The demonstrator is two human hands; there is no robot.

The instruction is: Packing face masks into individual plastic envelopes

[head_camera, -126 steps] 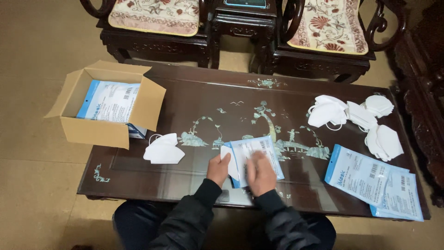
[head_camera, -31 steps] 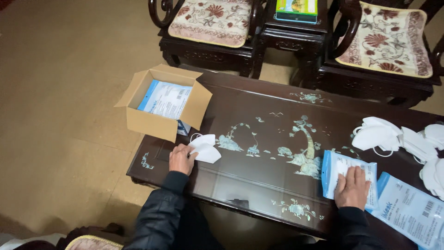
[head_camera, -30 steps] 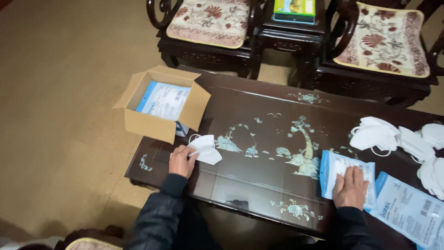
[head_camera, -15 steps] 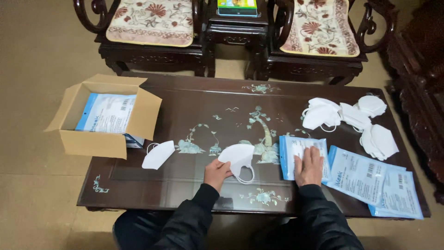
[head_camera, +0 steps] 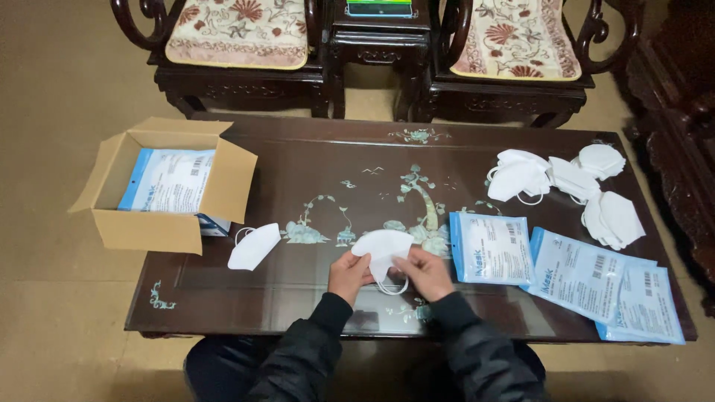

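Note:
Both my hands hold one white folded face mask (head_camera: 383, 246) just above the dark inlaid table (head_camera: 320, 171), near its front edge. My left hand (head_camera: 348, 274) pinches its left side and my right hand (head_camera: 426, 271) grips its right side; an ear loop hangs between them. A second white mask (head_camera: 254, 246) lies flat to the left. A blue-and-white mask pouch (head_camera: 491, 248) lies right of my right hand.
An open cardboard box (head_camera: 165, 184) with blue pouches sits at the table's left end. More blue pouches (head_camera: 605, 283) lie at the right front, and a heap of white masks (head_camera: 566, 186) behind them. Carved chairs (head_camera: 238, 45) stand beyond the table.
My left hand took one mask from the left pile and carried it to the middle. My right hand left the blue pouch and joined the left on the mask.

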